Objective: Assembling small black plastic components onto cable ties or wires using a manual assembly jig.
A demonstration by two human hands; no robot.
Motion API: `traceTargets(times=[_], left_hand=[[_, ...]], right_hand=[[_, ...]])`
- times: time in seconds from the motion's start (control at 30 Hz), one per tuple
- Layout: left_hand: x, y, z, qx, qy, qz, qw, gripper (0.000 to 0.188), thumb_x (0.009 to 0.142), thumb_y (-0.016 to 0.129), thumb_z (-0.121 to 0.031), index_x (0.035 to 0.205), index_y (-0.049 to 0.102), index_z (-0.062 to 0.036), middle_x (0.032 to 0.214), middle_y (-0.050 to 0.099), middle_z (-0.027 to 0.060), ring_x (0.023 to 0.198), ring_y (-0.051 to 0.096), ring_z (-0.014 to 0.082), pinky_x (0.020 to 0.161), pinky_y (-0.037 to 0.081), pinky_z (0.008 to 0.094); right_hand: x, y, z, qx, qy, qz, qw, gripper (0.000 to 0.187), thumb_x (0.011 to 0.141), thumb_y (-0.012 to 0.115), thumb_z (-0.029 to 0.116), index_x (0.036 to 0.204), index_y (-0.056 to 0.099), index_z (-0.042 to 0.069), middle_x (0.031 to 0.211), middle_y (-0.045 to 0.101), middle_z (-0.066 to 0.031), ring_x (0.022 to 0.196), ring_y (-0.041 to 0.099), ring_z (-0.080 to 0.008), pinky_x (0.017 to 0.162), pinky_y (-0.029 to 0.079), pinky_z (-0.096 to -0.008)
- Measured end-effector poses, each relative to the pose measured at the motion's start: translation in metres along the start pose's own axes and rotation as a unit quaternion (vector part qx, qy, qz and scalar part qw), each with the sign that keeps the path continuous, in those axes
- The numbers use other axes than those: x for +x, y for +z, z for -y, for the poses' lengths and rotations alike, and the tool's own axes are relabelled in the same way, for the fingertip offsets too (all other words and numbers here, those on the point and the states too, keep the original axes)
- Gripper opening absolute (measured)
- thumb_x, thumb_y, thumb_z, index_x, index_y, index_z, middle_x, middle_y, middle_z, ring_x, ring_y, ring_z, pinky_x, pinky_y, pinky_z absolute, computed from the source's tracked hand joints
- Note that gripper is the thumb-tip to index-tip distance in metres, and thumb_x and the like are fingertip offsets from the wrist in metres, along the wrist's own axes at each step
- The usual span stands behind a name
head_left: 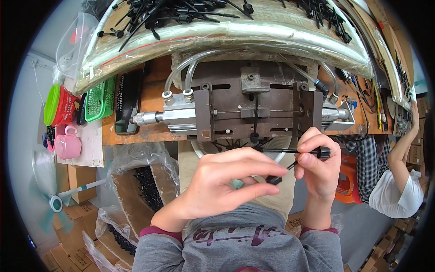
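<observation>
My right hand (321,165) pinches a slim black plastic rod with a knob (322,153), its thin end pointing left. A second black rod with a thicker end (274,180) slants between my hands; its thick end is between the thumb and finger of my left hand (229,179), and its thin end reaches my right fingertips. Just beyond my hands is a brown metal fixture (231,122). One more black rod (256,115) lies across its middle block. Below the fixture's edge, a bowl (197,148) with black rods is partly hidden by my left hand.
Silver air cylinders (179,115) with clear hoses flank the fixture. A plastic-wrapped tray (272,34) of black parts stands behind. At left are a green basket (100,102), a pink cup (68,144), a fan (55,204) and cartons (127,195). Another person (394,195) sits at right.
</observation>
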State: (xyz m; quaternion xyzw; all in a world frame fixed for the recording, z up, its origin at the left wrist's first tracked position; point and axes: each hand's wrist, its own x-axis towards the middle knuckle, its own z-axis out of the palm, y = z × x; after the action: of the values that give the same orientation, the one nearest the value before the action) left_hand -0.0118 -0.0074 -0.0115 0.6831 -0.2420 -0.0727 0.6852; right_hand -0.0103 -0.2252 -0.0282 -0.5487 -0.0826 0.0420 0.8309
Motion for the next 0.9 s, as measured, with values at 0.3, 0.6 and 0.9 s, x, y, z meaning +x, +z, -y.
traceTargets(times=[0.3, 0.6, 0.9], left_hand=[[-0.003, 0.005, 0.026, 0.395, 0.12, -0.089, 0.906, 0.031, 0.068, 0.084, -0.011, 0.095, 0.072, -0.003, 0.115, 0.068, 0.0131, 0.077, 0.068, 0.0204, 0.066, 0.057, 0.0279], [0.013, 0.009, 0.04, 0.537, 0.11, -0.047, 0.835, 0.026, 0.07, 0.081, -0.018, 0.09, 0.069, -0.0064, 0.127, 0.065, 0.0135, 0.062, 0.067, 0.0177, 0.056, 0.052, 0.0275], [0.04, -0.032, -0.015, 0.52, 0.168, -0.104, 0.831, 0.027, 0.075, 0.081, -0.019, 0.095, 0.071, -0.0049, 0.101, 0.072, 0.0112, 0.076, 0.07, 0.0227, 0.068, 0.055, 0.0292]], right_hand=[[0.008, -0.002, 0.001, -0.235, -0.243, -0.14, 0.931, 0.015, 0.09, 0.065, -0.004, 0.105, 0.067, -0.007, 0.113, 0.066, -0.0237, 0.083, 0.072, -0.0235, 0.068, 0.059, -0.0266], [0.004, 0.006, 0.007, -0.258, -0.256, -0.096, 0.927, 0.06, 0.101, 0.047, 0.035, 0.135, 0.047, -0.015, 0.133, 0.052, -0.0305, 0.117, 0.061, -0.0387, 0.096, 0.052, -0.0424], [-0.003, 0.014, 0.008, -0.496, -0.249, 0.008, 0.832, 0.036, 0.068, 0.082, -0.003, 0.103, 0.073, 0.001, 0.127, 0.061, -0.0204, 0.098, 0.068, -0.0253, 0.082, 0.058, -0.0335]])
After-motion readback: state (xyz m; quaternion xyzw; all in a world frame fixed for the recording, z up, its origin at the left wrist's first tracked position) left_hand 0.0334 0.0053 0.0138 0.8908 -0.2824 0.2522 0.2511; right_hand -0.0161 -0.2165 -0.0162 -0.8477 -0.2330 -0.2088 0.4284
